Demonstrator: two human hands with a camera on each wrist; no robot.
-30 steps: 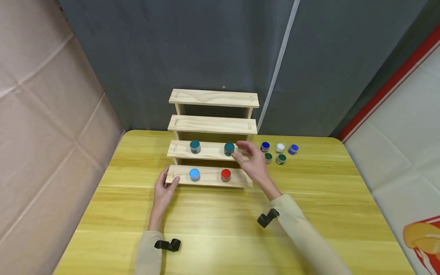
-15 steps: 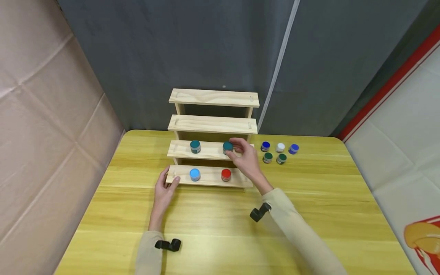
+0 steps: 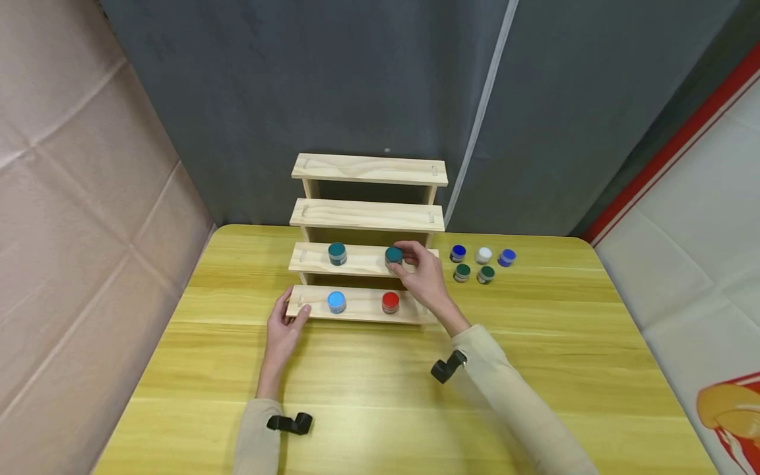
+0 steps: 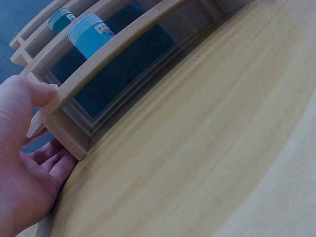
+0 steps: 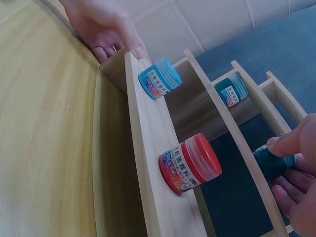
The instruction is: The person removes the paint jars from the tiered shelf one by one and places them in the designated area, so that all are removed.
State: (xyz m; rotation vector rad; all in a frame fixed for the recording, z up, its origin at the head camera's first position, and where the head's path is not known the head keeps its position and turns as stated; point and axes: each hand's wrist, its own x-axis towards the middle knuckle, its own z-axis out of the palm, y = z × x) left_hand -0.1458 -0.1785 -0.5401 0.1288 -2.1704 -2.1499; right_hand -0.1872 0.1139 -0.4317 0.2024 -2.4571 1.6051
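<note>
My left hand (image 3: 284, 333) grips the left end of the bottom step of a wooden tiered rack (image 3: 362, 313), its thumb on top and fingers below. My right hand (image 3: 424, 274) pinches a teal paint jar (image 3: 394, 256) on the right part of the second step; the right wrist view shows thumb and fingers around this jar (image 5: 270, 163). Another teal paint jar (image 3: 337, 254) stands at the left of that step. On the bottom step are a light blue paint jar (image 3: 336, 302) and a red paint jar (image 3: 390, 303), both upright.
Right of the rack, on the wooden table (image 3: 356, 409), stand several more jars: a dark blue jar (image 3: 458, 253), a white jar (image 3: 483, 256), a blue jar (image 3: 506, 258) and two green jars (image 3: 485, 274). A dark grey curtain (image 3: 356, 79) hangs behind.
My right hand has moved left and closed on the right teal paint jar, which has shifted slightly left on its step. The left hand has stayed on the rack.
</note>
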